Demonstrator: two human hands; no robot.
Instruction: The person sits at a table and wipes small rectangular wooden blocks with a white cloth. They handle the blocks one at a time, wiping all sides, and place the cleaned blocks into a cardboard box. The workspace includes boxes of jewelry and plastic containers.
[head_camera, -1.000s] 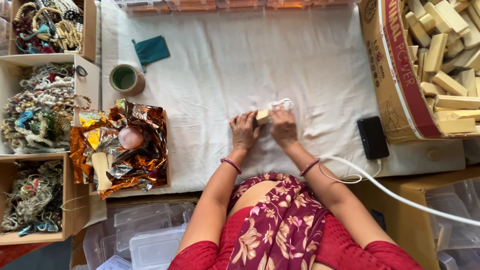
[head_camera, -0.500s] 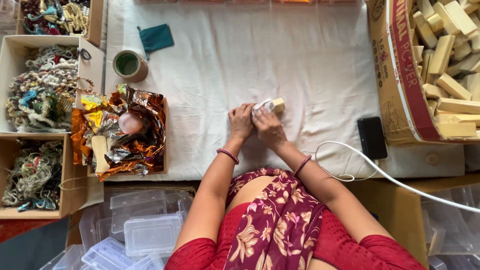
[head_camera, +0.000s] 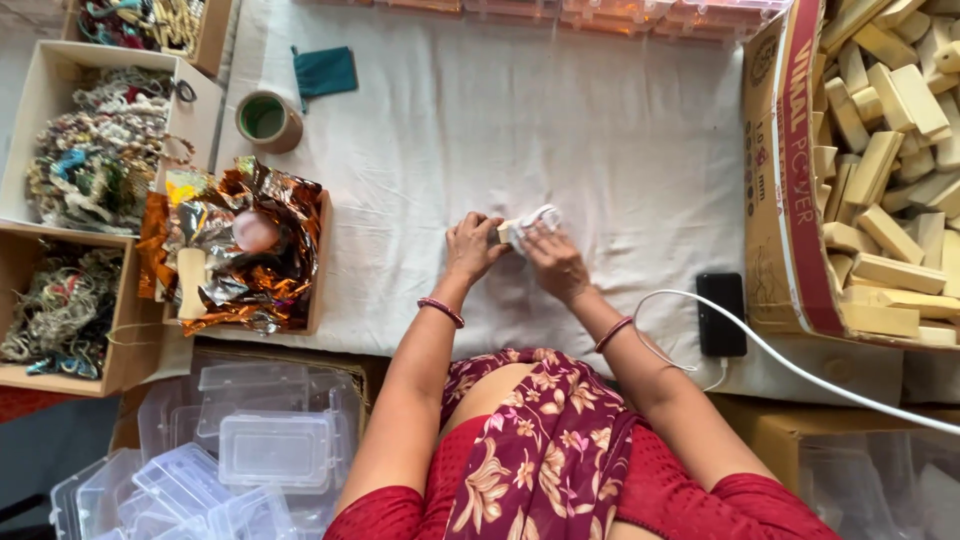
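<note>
Both hands meet on the white cloth (head_camera: 600, 130). The left hand (head_camera: 473, 247) grips one end of a small wooden block (head_camera: 503, 232); the right hand (head_camera: 555, 262) pinches white wrapping (head_camera: 535, 220) around the other end — probably to keep it tight. The block's long axis lies across, from hand to hand. A phone (head_camera: 721, 313) lies right of the right hand.

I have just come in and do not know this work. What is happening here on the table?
A person holds a small wooden block in the left hand while the right hand presses a clear wrap around it, over the white cloth. A big carton of similar blocks lies to the right, a box of copper foil to the left.
</note>
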